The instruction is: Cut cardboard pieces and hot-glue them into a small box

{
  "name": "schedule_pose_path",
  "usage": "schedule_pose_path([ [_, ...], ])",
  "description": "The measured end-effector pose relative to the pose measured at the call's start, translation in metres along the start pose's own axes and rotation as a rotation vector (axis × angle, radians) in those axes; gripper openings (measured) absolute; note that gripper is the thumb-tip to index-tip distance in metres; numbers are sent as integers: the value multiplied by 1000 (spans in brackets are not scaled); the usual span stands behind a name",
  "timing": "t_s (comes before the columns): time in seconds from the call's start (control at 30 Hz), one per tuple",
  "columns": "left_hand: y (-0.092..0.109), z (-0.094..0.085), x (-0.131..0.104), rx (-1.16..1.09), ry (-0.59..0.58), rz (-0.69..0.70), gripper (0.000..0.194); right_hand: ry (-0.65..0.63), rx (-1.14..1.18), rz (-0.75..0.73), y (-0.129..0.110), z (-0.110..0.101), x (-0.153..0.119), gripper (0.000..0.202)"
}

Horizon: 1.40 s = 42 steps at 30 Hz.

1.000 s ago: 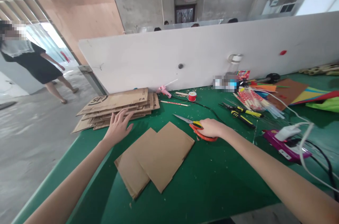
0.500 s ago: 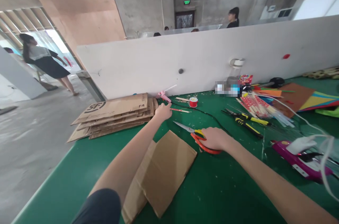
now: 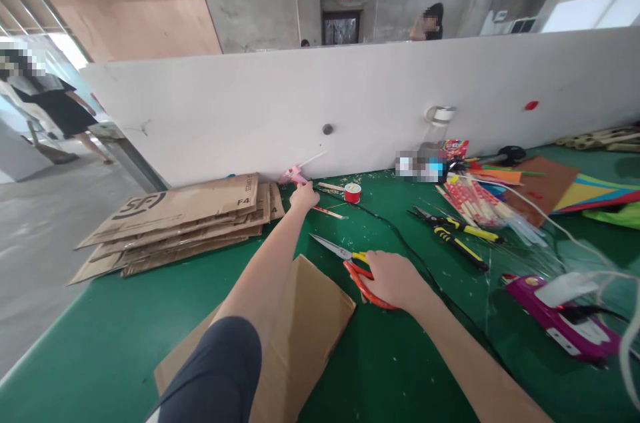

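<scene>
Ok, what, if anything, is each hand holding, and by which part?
Right hand: scissors, by the orange-and-yellow handles. Left hand: at the pink glue gun; whether gripped cannot be told.

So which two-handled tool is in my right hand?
The scissors, with pointed blades and a red loop at your right hand; the yellow-and-black pliers lie untouched.

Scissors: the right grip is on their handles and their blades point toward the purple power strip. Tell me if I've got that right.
The direction is wrong: in the head view the blades point away from the purple power strip, toward the cardboard stack. The right grip is on the handles.
</scene>
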<state>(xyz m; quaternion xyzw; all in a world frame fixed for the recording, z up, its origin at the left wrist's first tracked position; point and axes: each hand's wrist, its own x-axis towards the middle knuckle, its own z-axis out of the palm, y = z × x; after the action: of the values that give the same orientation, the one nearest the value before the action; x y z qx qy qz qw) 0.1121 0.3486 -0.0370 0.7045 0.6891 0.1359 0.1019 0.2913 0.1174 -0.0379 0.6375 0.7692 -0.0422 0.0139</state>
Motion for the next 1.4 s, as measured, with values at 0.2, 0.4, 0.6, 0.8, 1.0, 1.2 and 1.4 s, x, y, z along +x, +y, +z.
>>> schedule_pose_path([
  [0.2,8,9,1,-26,7,5,50,-8,0,-2,1,-1,1,38],
  [0.4,7,3,-8,-3,-23,66,52,2,10,-2,2,1,0,37],
  [0.6,7,-20,-56,44,-34,152,58,1,39,-4,4,5,2,38],
  [0.8,-35,-55,-211,136,-18,397,46,-7,28,-23,4,7,3,38],
  [1.0,-107,-48,-368,315,115,675,79,21,-6,-34,0,5,0,38],
  [1.2,-155,-35,-362,401,85,620,68,49,23,-25,3,10,2,36],
  [1.4,-194,-63,-318,280,-44,516,59,93,21,-15,5,12,7,34],
])
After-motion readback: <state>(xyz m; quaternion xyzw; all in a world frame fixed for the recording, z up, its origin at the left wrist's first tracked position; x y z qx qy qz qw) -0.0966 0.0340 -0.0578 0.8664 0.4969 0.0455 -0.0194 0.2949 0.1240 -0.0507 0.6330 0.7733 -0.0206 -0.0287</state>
